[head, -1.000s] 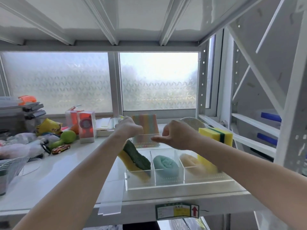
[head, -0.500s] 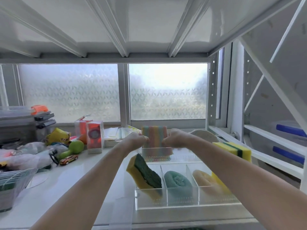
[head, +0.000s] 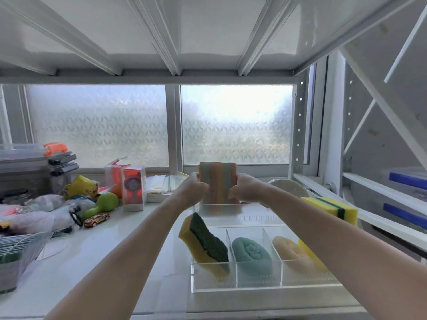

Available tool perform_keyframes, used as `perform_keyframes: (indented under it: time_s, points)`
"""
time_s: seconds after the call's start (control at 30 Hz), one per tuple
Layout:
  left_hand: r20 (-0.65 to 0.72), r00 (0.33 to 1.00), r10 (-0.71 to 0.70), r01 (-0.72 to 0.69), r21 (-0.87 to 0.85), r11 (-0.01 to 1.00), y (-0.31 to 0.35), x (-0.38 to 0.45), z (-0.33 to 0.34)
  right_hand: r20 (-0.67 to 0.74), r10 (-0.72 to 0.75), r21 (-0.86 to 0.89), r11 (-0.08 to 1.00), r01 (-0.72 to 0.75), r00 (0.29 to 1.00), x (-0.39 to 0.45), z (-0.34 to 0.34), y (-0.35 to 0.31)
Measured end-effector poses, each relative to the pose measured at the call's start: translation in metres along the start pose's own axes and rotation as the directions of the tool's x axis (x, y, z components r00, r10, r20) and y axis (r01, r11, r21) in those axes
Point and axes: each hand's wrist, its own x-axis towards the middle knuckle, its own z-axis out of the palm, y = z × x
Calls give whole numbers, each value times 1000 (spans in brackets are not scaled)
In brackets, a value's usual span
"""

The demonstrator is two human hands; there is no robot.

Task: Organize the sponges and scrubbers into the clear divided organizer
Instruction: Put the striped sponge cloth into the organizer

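A clear divided organizer [head: 258,286] sits on the white shelf in front of me. Its front row holds a yellow sponge with a dark green scrub side [head: 205,244] leaning at the left, a teal scrubber [head: 251,254] in the middle and a pale orange scrubber [head: 291,249] at the right. My left hand [head: 193,189] and my right hand [head: 245,188] grip a striped pastel sponge stack [head: 218,181] from both sides, upright over the organizer's back compartment. A yellow-and-green sponge [head: 330,207] rests at the organizer's right.
A round beige scrubber [head: 288,188] lies behind my right arm. To the left are a green toy [head: 104,203], a toy car [head: 96,220], orange boxes [head: 132,188], plastic bags, a wire basket [head: 20,245] and grey bins [head: 34,167]. Frosted windows close off the back.
Both hands closed in on the striped sponge stack from its sides and now hold it upright. The camera view has tilted upward.
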Motion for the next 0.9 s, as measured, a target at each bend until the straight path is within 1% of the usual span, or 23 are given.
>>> perform_keyframes:
  time_s: [0.03,0.1,0.17,0.23,0.3,0.43,0.53,0.63,0.73,0.83,0.9]
  points:
    - [-2,1000,-9,9,9,1000,-17,19,2,13,8,-13,1000,-8,1000,0,1,0]
    - [-7,1000,-30,30,36,999,-25,25,6,43,24,-37,999,-22,999,0,5,-1]
    - [-14,1000,-27,28,58,998,-13,7,10,49,19,-60,998,-16,999,1,9,-2]
    - [-42,998,-53,56,71,996,0,-13,12,38,16,-82,997,-13,999,1,12,-2]
    - [-40,996,-79,82,88,993,-1,-14,12,38,36,-99,995,-32,999,0,12,-2]
    - [-43,997,-69,74,132,988,-26,17,6,0,48,-69,996,-48,999,2,7,-4]
    - [-51,998,-31,39,155,987,-7,-10,2,-21,56,-69,996,-58,998,4,6,-4]
    - [-12,999,-46,48,196,979,-1,-24,4,-3,67,-120,991,-67,998,2,8,-2]
    - [-13,998,-65,66,186,980,0,-25,6,16,60,-142,988,-57,998,2,9,-1]
    - [-49,997,-59,67,195,979,7,-28,2,25,64,-177,982,-59,998,1,1,-1]
    - [-101,994,-37,58,206,977,9,-26,-5,-7,68,-212,975,-68,998,-1,-14,-3]
